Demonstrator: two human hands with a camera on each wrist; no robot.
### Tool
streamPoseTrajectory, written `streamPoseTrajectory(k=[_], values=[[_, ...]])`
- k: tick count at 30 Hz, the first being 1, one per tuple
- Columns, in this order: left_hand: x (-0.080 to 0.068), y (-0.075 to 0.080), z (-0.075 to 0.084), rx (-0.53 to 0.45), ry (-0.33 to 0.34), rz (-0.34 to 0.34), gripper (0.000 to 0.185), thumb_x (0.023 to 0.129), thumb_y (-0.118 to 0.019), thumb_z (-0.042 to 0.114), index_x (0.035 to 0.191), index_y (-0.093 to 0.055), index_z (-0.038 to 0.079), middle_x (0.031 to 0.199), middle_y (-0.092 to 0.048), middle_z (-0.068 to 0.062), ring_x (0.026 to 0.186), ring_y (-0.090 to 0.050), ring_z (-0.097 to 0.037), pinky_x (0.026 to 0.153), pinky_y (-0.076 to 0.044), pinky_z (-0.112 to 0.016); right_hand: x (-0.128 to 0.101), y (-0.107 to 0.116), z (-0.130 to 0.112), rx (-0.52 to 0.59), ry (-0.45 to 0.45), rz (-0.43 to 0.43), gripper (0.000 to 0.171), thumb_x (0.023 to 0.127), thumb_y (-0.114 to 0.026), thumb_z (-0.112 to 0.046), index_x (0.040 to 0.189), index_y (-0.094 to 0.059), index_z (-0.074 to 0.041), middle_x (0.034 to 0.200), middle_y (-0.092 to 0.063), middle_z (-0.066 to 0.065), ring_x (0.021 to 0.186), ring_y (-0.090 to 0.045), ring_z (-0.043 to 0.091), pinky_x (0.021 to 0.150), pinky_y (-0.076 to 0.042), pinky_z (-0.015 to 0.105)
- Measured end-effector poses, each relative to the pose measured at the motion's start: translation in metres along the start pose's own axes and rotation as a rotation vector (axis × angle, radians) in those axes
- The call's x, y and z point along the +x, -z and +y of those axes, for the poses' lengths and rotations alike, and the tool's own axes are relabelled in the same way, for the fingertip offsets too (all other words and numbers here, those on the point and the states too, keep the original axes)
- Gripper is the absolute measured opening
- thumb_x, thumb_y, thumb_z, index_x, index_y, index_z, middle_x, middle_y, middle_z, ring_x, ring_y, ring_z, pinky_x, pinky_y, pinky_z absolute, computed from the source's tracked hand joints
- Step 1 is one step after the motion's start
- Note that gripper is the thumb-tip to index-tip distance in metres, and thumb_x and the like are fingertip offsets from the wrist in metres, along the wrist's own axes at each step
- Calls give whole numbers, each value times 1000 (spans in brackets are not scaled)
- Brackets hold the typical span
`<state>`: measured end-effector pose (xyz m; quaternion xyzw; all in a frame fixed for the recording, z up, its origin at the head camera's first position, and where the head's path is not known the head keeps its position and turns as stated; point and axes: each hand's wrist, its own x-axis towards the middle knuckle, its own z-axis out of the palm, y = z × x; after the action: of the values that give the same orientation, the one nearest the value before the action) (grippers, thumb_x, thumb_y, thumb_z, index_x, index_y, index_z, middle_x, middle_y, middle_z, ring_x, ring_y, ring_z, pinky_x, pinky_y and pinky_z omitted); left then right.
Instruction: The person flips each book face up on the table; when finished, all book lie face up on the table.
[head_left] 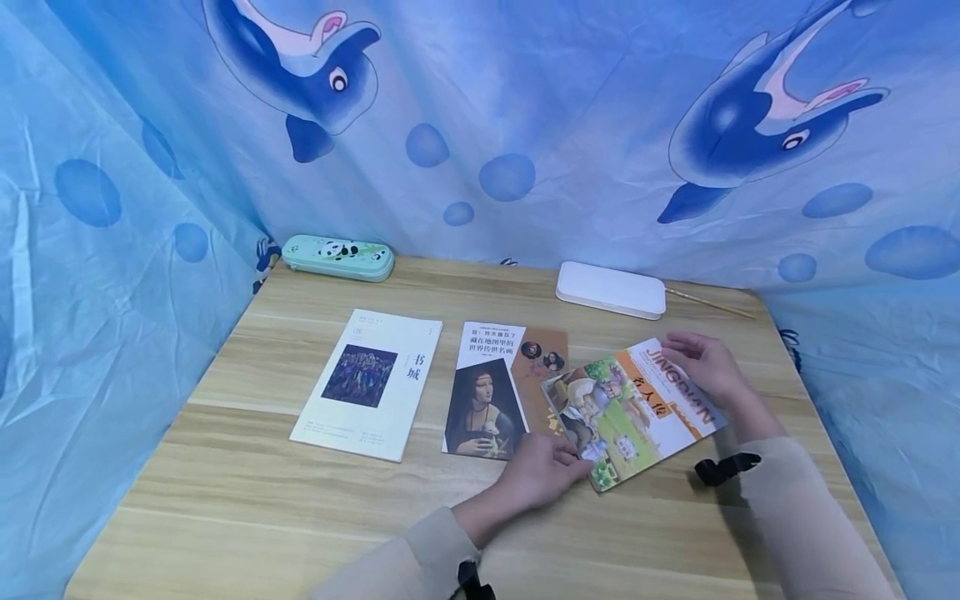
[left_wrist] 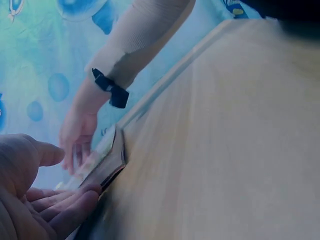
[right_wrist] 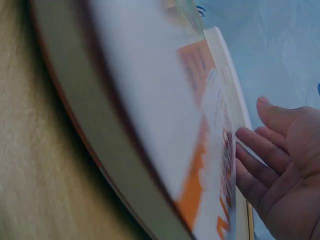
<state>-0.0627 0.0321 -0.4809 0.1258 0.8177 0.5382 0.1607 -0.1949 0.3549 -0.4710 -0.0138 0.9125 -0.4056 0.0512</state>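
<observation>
A colourful book with an orange strip lies tilted on the wooden table, and its left edge overlaps a book with a portrait cover. My left hand touches its near-left corner with straight fingers, thumb held apart. My right hand rests flat on the far-right edge, fingers straight along the cover. In the left wrist view the book's corner sits slightly raised off the table. A white book lies apart to the left.
A green panda pencil case sits at the back left. At the back right are a white box and a thin wooden stick. Blue dolphin cloth hangs round the table on three sides.
</observation>
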Motion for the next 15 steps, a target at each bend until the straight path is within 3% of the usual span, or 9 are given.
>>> streamPoseTrajectory(k=[3, 8, 11, 15], values=[[4, 5, 0, 17, -49, 35, 20, 90, -78, 27, 93, -78, 7, 74, -72, 10, 63, -62, 3, 61, -53, -17, -6, 2, 2, -41, -3, 7, 53, 104, -59, -30, 142, -51, 6, 133, -60, 28, 121, -57, 44, 102, -47, 54], [15, 16, -1, -15, -118, 68, 18, 92, -76, 20, 99, -76, 4, 80, -71, 8, 69, -64, 2, 65, -55, -16, -20, 7, 9, -132, -42, -13, 52, 99, -67, -30, 136, -57, 5, 122, -66, 25, 107, -62, 38, 85, -52, 39], [24, 26, -1, 32, -171, 109, 20, 92, -75, 20, 103, -76, 3, 88, -74, 1, 76, -66, -4, 69, -55, -17, -29, 11, 12, -182, -66, -39, 51, 97, -70, -32, 132, -60, 5, 111, -68, 20, 99, -62, 31, 78, -49, 32], [36, 34, -3, 127, -244, 173, 19, 92, -75, 21, 103, -77, 6, 95, -74, -3, 83, -65, -16, 71, -51, -19, -39, 16, 18, -242, -88, -59, 55, 97, -69, -40, 125, -63, 6, 100, -68, 15, 90, -62, 27, 73, -48, 31]])
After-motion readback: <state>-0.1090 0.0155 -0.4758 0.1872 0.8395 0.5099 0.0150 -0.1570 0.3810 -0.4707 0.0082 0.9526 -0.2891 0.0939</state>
